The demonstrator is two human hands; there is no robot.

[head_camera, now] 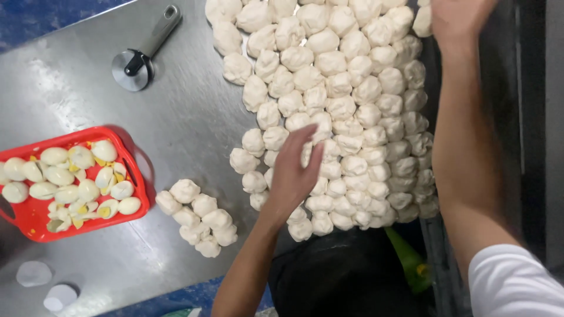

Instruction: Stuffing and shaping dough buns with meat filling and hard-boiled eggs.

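Closest in, the left hand (296, 170) is flat over the near edge of the big dough pile (346, 100), fingers loose and spread a bit, resting on the balls without gripping any. Just left of it sits a small clump (200, 217) of dough balls, apart from the main pile. Further left, a red tray (138, 167) holds halved boiled eggs (70, 182). Far side of the steel table (188, 111), a pizza cutter (138, 64) lies flat. The right hand (455, 17) is up at the pile's far corner, mostly cut off, can't tell its grip.
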